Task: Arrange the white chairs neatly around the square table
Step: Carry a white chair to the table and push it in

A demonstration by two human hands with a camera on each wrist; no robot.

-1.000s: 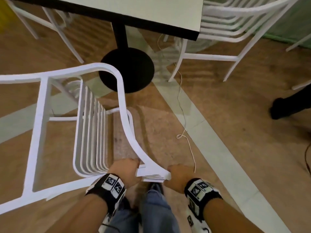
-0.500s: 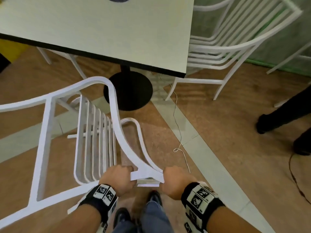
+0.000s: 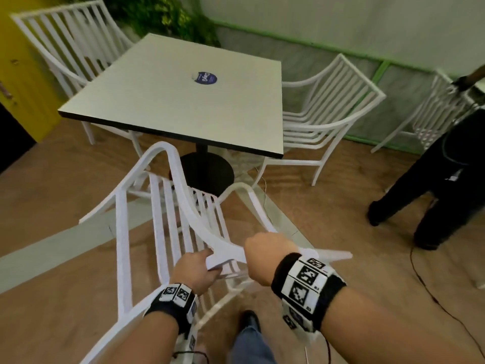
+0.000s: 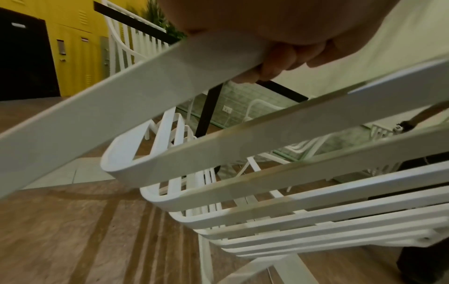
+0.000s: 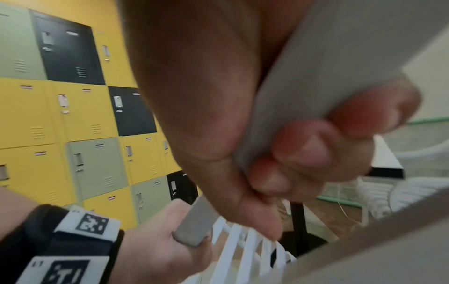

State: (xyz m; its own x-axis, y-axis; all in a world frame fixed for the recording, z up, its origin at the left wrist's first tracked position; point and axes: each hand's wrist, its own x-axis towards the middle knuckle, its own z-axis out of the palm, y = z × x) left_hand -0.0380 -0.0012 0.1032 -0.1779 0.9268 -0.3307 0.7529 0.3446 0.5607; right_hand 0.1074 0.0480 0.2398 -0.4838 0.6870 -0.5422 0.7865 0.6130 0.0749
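A white slatted chair (image 3: 181, 222) stands tilted in front of me, its seat facing the square table (image 3: 168, 95). My left hand (image 3: 195, 270) and my right hand (image 3: 263, 256) both grip its top back rail (image 3: 225, 252), a hand's width apart. In the left wrist view my fingers (image 4: 274, 63) curl under the flat rail (image 4: 136, 86). The right wrist view shows my fingers (image 5: 316, 151) wrapped round the same rail (image 5: 303, 76), with the left hand (image 5: 165, 244) lower down. Two more white chairs stand at the table: one on its right side (image 3: 322, 111), one at the far left (image 3: 70, 46).
The table's black round base (image 3: 207, 172) sits just beyond the held chair. A person in dark clothes (image 3: 441, 179) stands at the right beside another white chair (image 3: 435, 111). A thin cable (image 3: 446, 308) trails over the wooden floor. Yellow lockers (image 5: 48, 115) line the left wall.
The chair has swung round so its seat points more toward the table. My view has lifted, and the whole tabletop and both other chairs now show. Both hands keep their grip.
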